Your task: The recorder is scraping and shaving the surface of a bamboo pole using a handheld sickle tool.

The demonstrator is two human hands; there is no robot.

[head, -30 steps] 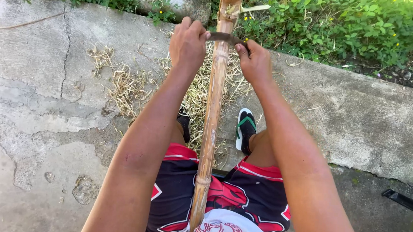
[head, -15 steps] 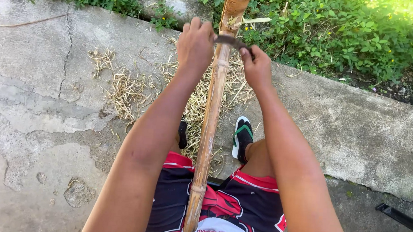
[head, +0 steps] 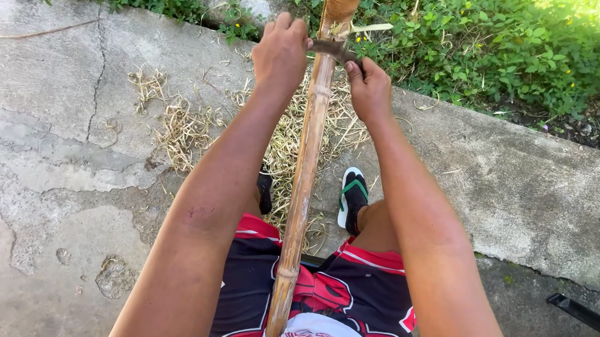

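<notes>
Both hands [head: 279, 53] astride bamboo pole [head: 304, 182]

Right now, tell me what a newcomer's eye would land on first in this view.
A long bamboo pole runs up the middle of the view, from the person's lap toward the green plants at the top. Both hands meet near its upper end: the left hand and right hand each hold one end of a dark blade laid across the pole. Below them, pale dry shavings lie scattered on the cracked concrete.
</notes>
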